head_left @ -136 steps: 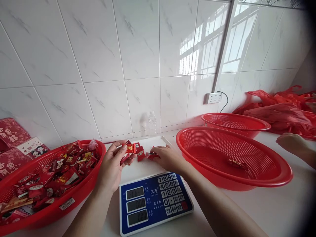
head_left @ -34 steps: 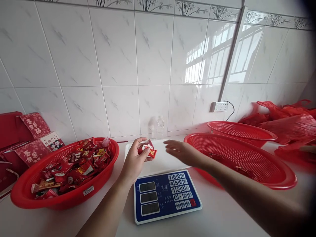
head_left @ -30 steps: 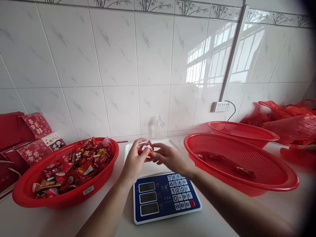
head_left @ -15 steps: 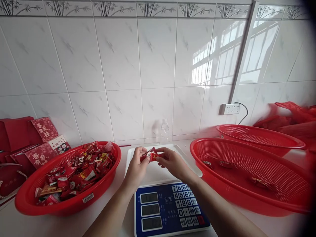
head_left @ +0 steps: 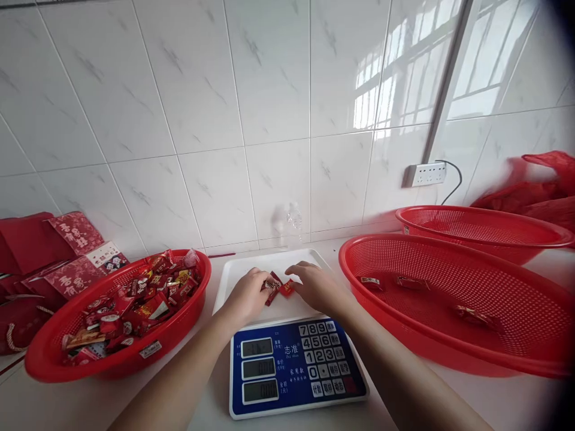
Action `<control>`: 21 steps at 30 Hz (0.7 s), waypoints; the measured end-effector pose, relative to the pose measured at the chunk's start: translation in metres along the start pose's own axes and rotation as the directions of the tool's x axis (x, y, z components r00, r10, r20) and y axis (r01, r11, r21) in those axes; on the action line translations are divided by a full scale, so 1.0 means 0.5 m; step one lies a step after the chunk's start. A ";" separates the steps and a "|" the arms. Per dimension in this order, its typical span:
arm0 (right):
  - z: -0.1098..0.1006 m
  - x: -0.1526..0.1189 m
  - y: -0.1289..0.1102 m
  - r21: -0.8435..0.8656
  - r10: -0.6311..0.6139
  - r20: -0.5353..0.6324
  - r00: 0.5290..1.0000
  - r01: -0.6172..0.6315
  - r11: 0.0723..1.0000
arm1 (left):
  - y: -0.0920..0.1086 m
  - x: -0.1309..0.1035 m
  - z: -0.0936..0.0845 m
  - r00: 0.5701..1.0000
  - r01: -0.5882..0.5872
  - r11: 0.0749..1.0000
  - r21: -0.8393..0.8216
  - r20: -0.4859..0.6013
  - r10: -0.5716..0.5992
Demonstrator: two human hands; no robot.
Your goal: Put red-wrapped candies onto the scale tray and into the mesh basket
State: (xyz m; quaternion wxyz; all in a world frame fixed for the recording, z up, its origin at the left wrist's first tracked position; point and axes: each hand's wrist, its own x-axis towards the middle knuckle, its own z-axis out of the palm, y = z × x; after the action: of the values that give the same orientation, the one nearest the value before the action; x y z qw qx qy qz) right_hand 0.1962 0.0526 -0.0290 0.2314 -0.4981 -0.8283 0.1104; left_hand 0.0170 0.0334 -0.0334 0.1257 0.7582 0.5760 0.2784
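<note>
Over the white tray (head_left: 231, 281) of a blue-panelled scale (head_left: 294, 353), both my hands are close together. My left hand (head_left: 249, 294) has its fingers closed on dark red wrapped candies (head_left: 272, 287) at the tray's middle. Just to the right, my right hand (head_left: 314, 286) touches a bright red packet (head_left: 286, 288) with its fingertips, the fingers bent round it. How many packets lie under the left fingers is hidden.
A red basket (head_left: 179, 326) full of wrapped candies stands at the left, by red boxes (head_left: 74, 275). At the right are a red basket (head_left: 404, 335) with a few packets and another basket (head_left: 485, 224) behind. A clear bottle (head_left: 294, 220) stands by the wall.
Both hands have come down toward the tray and moved slightly apart with the packets, which now sit lower. The view has tilted down.
</note>
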 end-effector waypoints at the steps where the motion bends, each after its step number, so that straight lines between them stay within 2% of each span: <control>1: -0.001 -0.001 -0.003 -0.009 -0.014 0.001 1.000 0.015 1.000 | 0.004 0.008 0.000 1.000 -0.005 0.997 0.074 0.030 0.003; 5: 0.005 -0.003 -0.006 -0.002 -0.073 0.040 0.997 0.073 0.997 | 0.012 0.031 0.007 0.999 0.018 0.983 0.183 0.045 -0.027; 8: 0.012 -0.002 -0.007 -0.015 -0.102 0.033 0.994 0.103 0.995 | 0.016 0.031 0.013 0.998 0.040 0.970 0.238 0.034 -0.049; 11: 0.009 -0.007 -0.007 -0.013 -0.107 0.043 0.993 0.108 0.994 | 0.006 0.024 -0.001 0.997 0.065 0.955 0.289 0.012 -0.072; 13: 0.001 -0.011 -0.003 -0.011 -0.107 0.032 0.994 0.107 0.994 | -0.020 0.022 -0.034 0.994 0.111 0.939 0.327 -0.024 -0.109; 16: -0.009 -0.012 0.007 -0.008 -0.110 -0.022 0.994 0.110 0.994 | -0.091 0.018 -0.114 0.971 0.238 0.893 0.381 -0.088 -0.221; 19: -0.014 -0.010 0.016 -0.003 -0.116 -0.085 0.990 0.116 0.993 | -0.179 -0.006 -0.202 0.913 0.395 0.814 0.425 -0.089 -0.397; 21: -0.015 -0.010 0.016 0.002 -0.129 -0.109 0.986 0.130 0.992 | -0.230 -0.037 -0.242 0.862 0.469 0.757 0.454 -0.049 -0.505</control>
State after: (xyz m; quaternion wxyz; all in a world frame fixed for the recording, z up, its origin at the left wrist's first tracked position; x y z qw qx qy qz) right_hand 0.2082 0.0517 -0.0275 0.2853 -0.4475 -0.8445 0.0718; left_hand -0.1474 0.0353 0.0012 0.0366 0.6002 0.7963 0.0655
